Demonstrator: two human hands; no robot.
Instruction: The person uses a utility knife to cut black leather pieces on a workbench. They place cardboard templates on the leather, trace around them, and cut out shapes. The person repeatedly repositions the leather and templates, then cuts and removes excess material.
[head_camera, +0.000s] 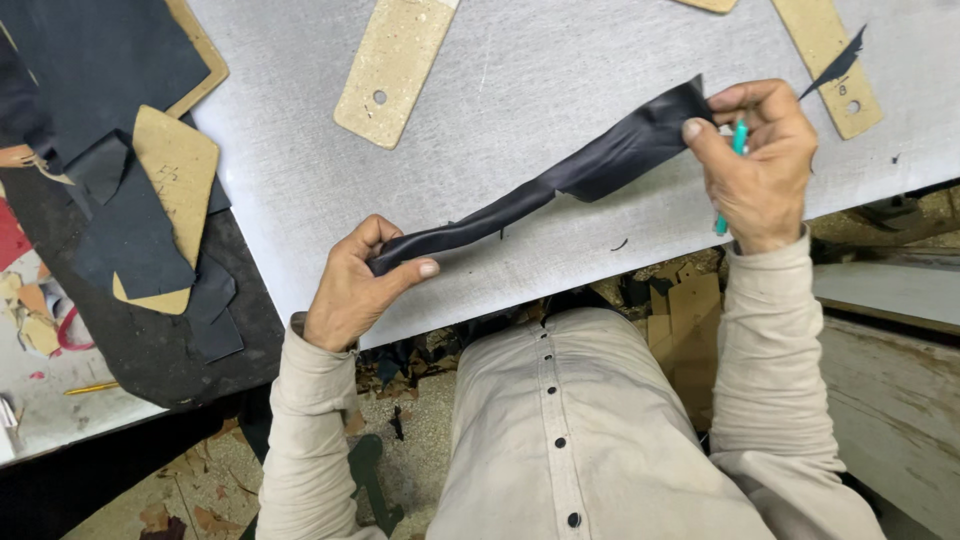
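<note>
Both hands' grip (360, 285) tight on leather strip (560, 180).

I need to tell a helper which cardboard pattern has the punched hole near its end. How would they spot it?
Start at the grey metal worktable and look to its far edge, above the black leather strip stretched between the left hand and right hand. The long tan cardboard pattern lies there at a slant, alone on bare metal.

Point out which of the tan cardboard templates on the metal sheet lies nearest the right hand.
The narrow strip template at the top right, just above the right hand. It has a small hole near its lower end; the wider template lies further left.
</note>
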